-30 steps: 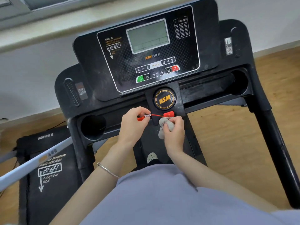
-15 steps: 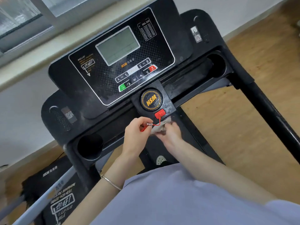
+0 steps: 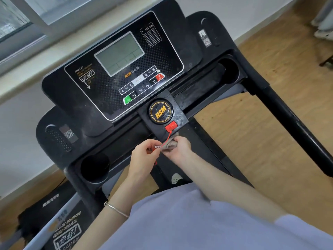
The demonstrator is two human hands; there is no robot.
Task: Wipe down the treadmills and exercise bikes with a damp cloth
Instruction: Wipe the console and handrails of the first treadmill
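Treadmill console (image 3: 111,98), right fingers (image 3: 182,142) around cloth (image 3: 171,144)

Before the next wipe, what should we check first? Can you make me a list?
1. Right hand grips the cloth: ok.
2. Left hand pinches the red cord: ok.
3. Red key sits on the treadmill: ok.
4. Screen is blank: ok.
5. The cloth is damp: cannot tell.
6. Panel is free of dust: not ok, specks show.
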